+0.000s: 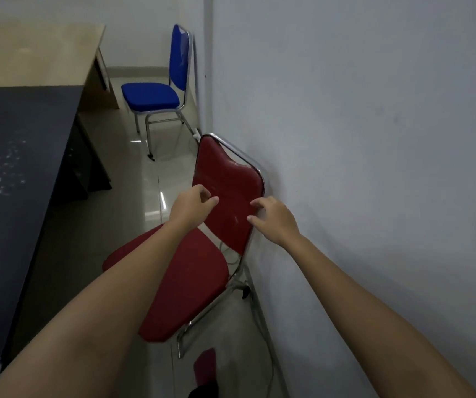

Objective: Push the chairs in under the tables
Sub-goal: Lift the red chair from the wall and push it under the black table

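Red chair [191,271], backed against the wall at 3 o'clock, dark counter [15,173] at 9: my left hand [192,206] and right hand [274,218], fingers loosely curled and empty, should grip both backrest edges evenly before pushing.

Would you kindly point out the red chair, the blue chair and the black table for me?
red chair [191,282], head view, on the seat cushion.
blue chair [150,94], head view, on the seat cushion.
black table [15,168], head view, on the bare dark top.
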